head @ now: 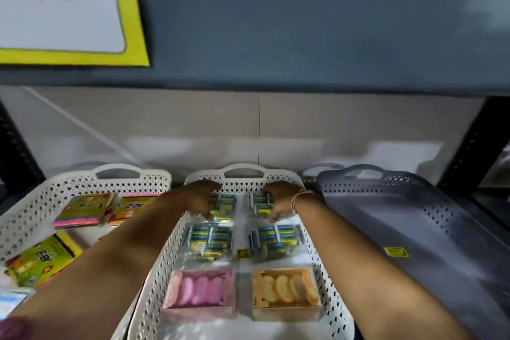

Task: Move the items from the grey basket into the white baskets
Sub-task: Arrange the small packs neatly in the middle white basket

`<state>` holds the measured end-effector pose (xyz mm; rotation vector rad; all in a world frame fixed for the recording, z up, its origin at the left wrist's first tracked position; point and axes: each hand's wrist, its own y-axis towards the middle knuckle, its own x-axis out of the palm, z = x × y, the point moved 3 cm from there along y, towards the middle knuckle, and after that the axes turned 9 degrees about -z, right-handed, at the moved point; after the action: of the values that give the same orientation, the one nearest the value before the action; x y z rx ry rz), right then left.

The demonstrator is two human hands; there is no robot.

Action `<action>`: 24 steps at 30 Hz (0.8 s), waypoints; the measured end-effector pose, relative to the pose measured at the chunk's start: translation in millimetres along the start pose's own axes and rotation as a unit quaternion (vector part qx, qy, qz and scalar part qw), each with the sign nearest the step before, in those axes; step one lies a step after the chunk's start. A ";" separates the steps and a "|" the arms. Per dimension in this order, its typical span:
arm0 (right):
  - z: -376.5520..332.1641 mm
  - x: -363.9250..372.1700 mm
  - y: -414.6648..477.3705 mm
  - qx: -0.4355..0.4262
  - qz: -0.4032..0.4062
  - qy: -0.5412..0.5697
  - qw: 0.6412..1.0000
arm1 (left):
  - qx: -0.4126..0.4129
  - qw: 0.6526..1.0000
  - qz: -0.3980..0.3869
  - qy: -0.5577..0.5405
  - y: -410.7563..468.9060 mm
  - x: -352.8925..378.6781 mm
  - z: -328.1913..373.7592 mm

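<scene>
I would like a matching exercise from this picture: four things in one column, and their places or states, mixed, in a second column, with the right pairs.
Things:
1. grey basket
2. pink box
3. orange box
4. left white basket

Places or states:
A. near left corner of the middle white basket
B. holds colourful packs
C. near right corner of the middle white basket
D. shows only a yellow sticker inside

Pairs: 1-D, 2-A, 3-C, 4-B

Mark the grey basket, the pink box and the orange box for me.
grey basket (430,232): head view, bare floor.
pink box (200,291): head view, clear lid centre.
orange box (285,290): head view, clear lid centre.
</scene>
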<state>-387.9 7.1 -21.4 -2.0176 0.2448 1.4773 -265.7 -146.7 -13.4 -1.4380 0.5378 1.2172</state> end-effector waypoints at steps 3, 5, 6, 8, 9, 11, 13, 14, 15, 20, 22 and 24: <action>-1.6 1.6 -3.1 -0.002 -0.006 0.003 1.000 | -0.022 0.997 -0.039 0.063 12.3 2.3 2.1; -3.0 1.4 -6.3 -0.003 -0.009 0.001 1.000 | -0.019 0.995 -0.041 0.091 20.4 5.1 1.7; -3.4 1.3 -7.3 -0.003 -0.010 0.001 1.000 | -0.015 0.995 -0.039 0.092 23.5 6.0 0.9; -4.1 1.2 -8.4 0.001 -0.014 0.001 1.000 | -0.010 0.995 -0.030 0.093 27.0 7.2 -0.3; -4.7 0.6 -7.8 0.003 -0.014 -0.001 1.000 | -0.010 0.995 -0.027 0.097 27.2 7.5 -0.4; -5.6 -0.7 -6.6 0.005 -0.013 -0.010 1.000 | -0.016 0.996 -0.021 0.087 28.7 8.3 -1.5; -6.2 0.1 -4.5 0.008 -0.018 -0.021 1.000 | -0.018 0.998 -0.024 0.063 30.0 8.8 -3.5; -6.5 0.7 -3.7 0.009 -0.021 -0.023 0.999 | -0.018 0.998 -0.025 0.053 30.8 9.6 -4.6; -7.3 0.6 -4.4 0.010 -0.025 -0.025 0.999 | -0.018 0.998 -0.026 0.049 30.3 10.3 -3.7; -18.6 -16.4 -41.2 -0.036 0.014 -0.019 0.999 | 0.054 0.995 0.080 -0.019 -2.2 -3.4 5.9; -21.6 -10.2 -63.4 -0.059 -0.006 -0.021 0.998 | 0.104 0.986 0.100 -0.080 -24.4 -4.3 3.3; -25.4 9.3 -77.8 -0.069 -0.058 -0.063 0.994 | 0.120 0.992 0.020 -0.045 -44.7 11.6 4.1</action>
<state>-326.5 55.9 3.4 -1.9986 -0.0281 1.5787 -224.9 -127.2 -3.2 -1.1688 0.6313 1.1984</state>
